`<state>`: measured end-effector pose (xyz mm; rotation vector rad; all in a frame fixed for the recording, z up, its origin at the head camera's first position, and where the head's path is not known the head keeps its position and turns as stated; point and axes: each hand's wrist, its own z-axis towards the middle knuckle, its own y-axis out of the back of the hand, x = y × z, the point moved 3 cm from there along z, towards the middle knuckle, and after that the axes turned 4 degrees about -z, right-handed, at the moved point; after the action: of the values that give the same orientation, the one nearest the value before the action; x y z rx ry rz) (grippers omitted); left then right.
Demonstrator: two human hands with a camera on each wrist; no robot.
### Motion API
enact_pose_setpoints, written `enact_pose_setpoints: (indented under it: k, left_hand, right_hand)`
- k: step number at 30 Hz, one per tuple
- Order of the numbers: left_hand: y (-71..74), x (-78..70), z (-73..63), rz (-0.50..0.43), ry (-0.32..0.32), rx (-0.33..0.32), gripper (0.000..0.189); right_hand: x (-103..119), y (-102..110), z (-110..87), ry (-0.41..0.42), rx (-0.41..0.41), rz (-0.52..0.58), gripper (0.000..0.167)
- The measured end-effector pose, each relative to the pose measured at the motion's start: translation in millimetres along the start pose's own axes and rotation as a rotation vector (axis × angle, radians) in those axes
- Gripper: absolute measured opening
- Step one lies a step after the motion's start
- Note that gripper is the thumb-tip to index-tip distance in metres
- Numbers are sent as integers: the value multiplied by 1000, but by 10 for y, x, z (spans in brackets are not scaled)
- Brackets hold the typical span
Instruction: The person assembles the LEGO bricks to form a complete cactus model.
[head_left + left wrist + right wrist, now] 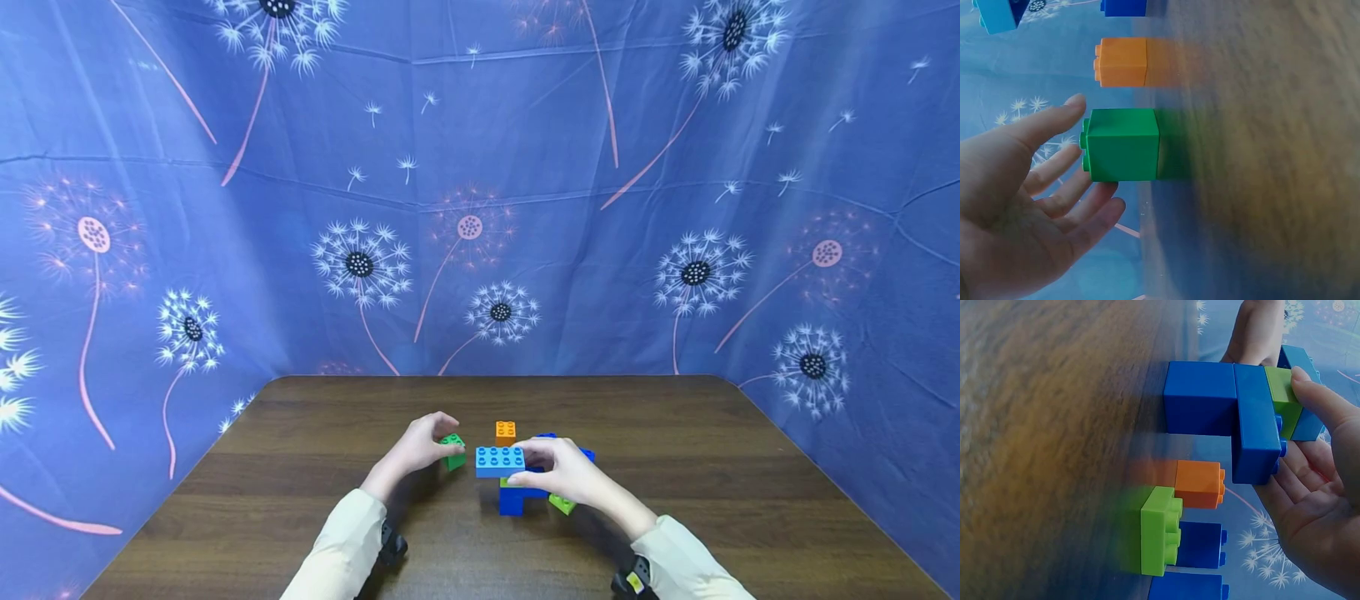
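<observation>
Right-hand grip [551, 467]: closed on the upper part of the block stack [1252, 403], thumb set near the seam between the lime-green middle block [1280, 394] and the light-blue top block [498, 462]. Left-hand grip [420, 443]: not closed; fingers are loosely spread about the green block [1124, 145], which stands on the worktop [450, 558] left of the stack; fingertip contact cannot be confirmed. Caution: the light-blue top block overhangs the left of the stack, so pressing down on that free end could lever it off its studs. Uneven squeezing at the seam may likewise part the joint and let the lower blocks drop. Whether the stack bears on the worktop cannot be told; if raised, this risk is greater. Sideways movement of the right-hand grip could knock the loose lime-green block [1159, 534], right of the stack. Appearance: the stack comprises a dark-blue base block [1199, 397], a longer dark-blue block [1257, 450] extending to the right with bare studs, the lime-green layer, and the light-blue block uppermost, with two rows of four studs. An orange block [506, 432] stands behind the stack.
</observation>
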<state>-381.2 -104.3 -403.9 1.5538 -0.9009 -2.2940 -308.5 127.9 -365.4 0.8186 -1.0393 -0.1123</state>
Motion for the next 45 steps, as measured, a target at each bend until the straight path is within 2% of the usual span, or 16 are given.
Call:
enact_pose_setpoints:
  k: [8,17,22,27,36,45]
  left_hand:
    - [-13,53,1,57,-20,13,40]
    - [12,30,-18,86,-46,46,37]
    - [26,32,-28,99,-17,54,40]
    - [27,63,-43,96,46,61,44]
    - [7,99,-57,75,49,69,37]
    - [18,65,-68,62,24,82,37]
  right_hand:
    - [-8,5,8,3,4,-22,34]
    - [-28,1,13,-1,-1,-33,35]
    - [-235,-41,54,3,-9,-40,35]
    - [-346,-57,67,10,-9,-4,36]
    - [-359,-83,71,20,-27,-63,35]
    - [-374,-60,75,16,-8,-9,39]
